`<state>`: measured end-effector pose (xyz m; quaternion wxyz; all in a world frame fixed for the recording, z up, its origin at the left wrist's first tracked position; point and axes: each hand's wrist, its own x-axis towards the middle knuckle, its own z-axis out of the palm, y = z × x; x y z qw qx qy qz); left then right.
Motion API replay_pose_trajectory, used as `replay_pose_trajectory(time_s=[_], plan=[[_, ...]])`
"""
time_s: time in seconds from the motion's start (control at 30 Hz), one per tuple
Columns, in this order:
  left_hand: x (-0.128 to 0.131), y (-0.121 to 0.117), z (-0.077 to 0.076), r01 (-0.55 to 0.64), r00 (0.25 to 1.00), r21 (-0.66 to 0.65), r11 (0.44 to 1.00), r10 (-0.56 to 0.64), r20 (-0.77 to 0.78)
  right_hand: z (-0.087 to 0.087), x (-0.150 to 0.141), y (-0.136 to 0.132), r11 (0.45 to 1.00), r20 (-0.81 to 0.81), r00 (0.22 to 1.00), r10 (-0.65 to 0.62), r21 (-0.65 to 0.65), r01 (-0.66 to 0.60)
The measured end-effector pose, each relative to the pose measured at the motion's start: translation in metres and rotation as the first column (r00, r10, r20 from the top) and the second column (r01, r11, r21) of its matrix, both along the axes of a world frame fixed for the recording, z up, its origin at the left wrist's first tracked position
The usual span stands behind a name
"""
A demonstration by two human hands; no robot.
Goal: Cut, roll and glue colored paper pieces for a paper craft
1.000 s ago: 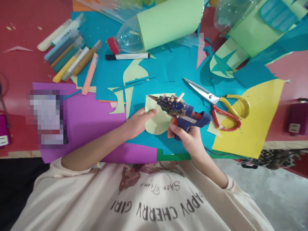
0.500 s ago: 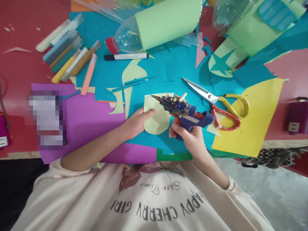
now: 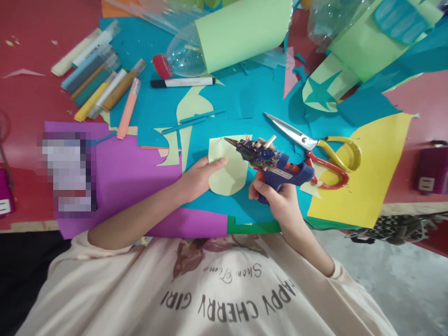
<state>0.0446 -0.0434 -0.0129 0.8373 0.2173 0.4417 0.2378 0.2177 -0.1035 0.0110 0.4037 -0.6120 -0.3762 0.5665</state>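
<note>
A pale green paper piece [image 3: 227, 175], rounded at its near end, is pinched along its left edge by my left hand [image 3: 203, 177], thumb on top. My right hand [image 3: 276, 196] is wrapped round the handle of a blue hot glue gun [image 3: 271, 161], whose barrel is crusted with dark residue and bits of stick. Its nozzle points left, at the paper's far edge; whether the tip touches the paper I cannot tell. Just right of the glue gun lie scissors [image 3: 308, 142] with one yellow and one red handle, blades apart.
Blue paper [image 3: 245, 102] covers the middle of the red table [image 3: 24, 93]. Beyond lie a green-wrapped plastic bottle [image 3: 241, 37], a black-and-white marker [image 3: 184, 82] and several coloured markers [image 3: 101, 70]. Purple paper [image 3: 136, 177] is at left, yellow paper [image 3: 364, 186] at right.
The glue gun has shifted slightly right in my right hand, its nozzle moving along the paper's far edge. My left hand and the paper stay nearly still.
</note>
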Motion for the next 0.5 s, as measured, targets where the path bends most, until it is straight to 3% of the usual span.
replay_pose_trajectory(time_s=[0.5], plan=[[-0.0016, -0.0009, -0.0073, 0.018, 0.999, 0.019, 1.000, -0.018, 0.036, 0.0012, 0.0028, -0.0007, 0.998, 0.006, 0.998, -0.060, -0.013, 0.060]])
